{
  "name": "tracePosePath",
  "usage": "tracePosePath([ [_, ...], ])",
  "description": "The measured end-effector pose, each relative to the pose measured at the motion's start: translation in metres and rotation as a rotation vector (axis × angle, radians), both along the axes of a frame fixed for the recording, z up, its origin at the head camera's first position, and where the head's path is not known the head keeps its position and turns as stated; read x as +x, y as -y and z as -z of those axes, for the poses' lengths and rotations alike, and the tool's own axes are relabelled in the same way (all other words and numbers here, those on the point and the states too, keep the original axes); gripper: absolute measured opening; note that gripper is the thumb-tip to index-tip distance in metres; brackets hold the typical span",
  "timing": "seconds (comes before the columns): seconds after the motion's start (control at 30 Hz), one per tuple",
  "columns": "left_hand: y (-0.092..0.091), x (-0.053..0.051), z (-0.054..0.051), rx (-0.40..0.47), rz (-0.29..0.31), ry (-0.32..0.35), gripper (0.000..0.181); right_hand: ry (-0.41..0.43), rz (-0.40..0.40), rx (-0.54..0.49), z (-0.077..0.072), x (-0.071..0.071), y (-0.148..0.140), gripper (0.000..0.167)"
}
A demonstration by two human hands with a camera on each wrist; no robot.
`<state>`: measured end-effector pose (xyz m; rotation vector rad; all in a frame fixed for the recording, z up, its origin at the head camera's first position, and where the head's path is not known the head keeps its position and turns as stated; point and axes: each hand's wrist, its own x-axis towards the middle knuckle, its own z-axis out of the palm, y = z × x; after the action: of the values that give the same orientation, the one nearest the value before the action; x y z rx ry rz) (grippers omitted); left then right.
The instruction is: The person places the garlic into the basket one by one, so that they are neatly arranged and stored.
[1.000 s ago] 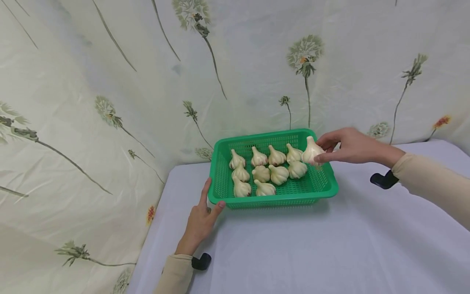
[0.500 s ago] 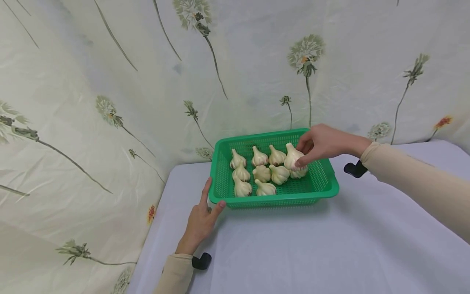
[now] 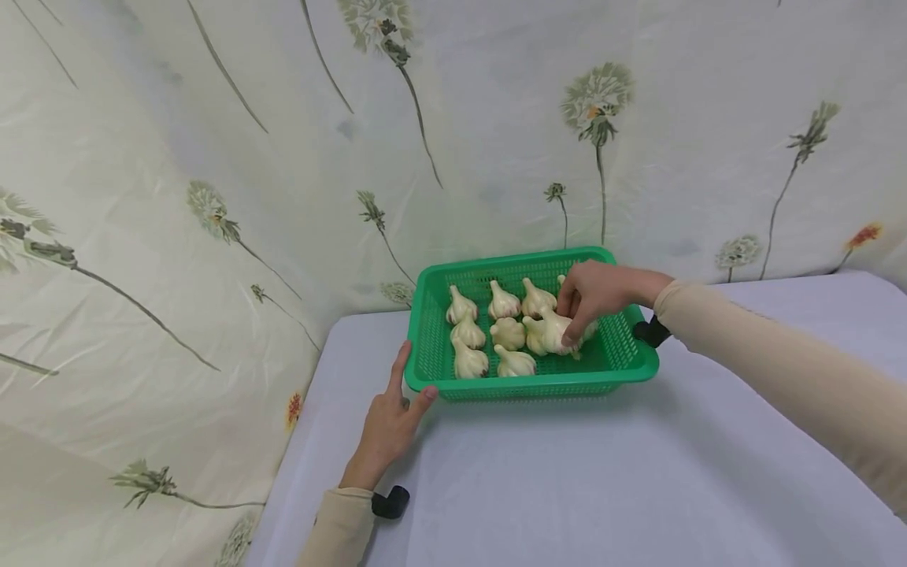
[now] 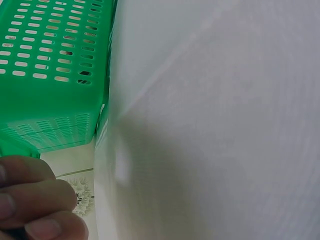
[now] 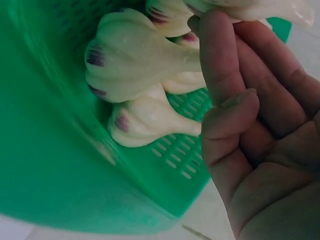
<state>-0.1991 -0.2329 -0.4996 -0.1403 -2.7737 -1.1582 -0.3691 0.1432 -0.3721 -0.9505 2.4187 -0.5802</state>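
Several white garlic bulbs with purple-streaked bases lie in a green perforated basket in the head view. Over the basket's right half, my right hand pinches a garlic bulb between thumb and fingers, low among the others. In the right wrist view that held bulb is partly cut off at the top, above the fingers. My left hand touches the basket's near left corner with a spread, straight index finger and thumb. Its other fingers appear loosely bent in the left wrist view.
A white cloth covers the table under the basket. Right behind the basket hangs a curtain printed with dandelions. Each sleeve cuff carries a black device, such as the left one.
My right hand has moved left and down with the garlic bulb, from the basket's right rim to low among the bulbs near its middle. The left hand has stayed at the corner.
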Motion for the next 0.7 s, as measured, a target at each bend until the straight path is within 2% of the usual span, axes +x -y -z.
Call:
tracePosePath([
  [0.3,-0.001,0.000,-0.002,0.006,0.001,-0.005,0.086,0.075,-0.071,0.049,0.012,0.001,0.013,0.035],
  [0.53,0.000,-0.001,0.002,0.007,0.002,-0.001,0.086,0.064,-0.095,0.100,0.020,0.004,0.023,0.035],
  [0.7,0.000,0.000,0.003,0.012,0.004,-0.011,0.086,0.015,-0.105,0.114,0.026,0.004,0.024,0.033],
])
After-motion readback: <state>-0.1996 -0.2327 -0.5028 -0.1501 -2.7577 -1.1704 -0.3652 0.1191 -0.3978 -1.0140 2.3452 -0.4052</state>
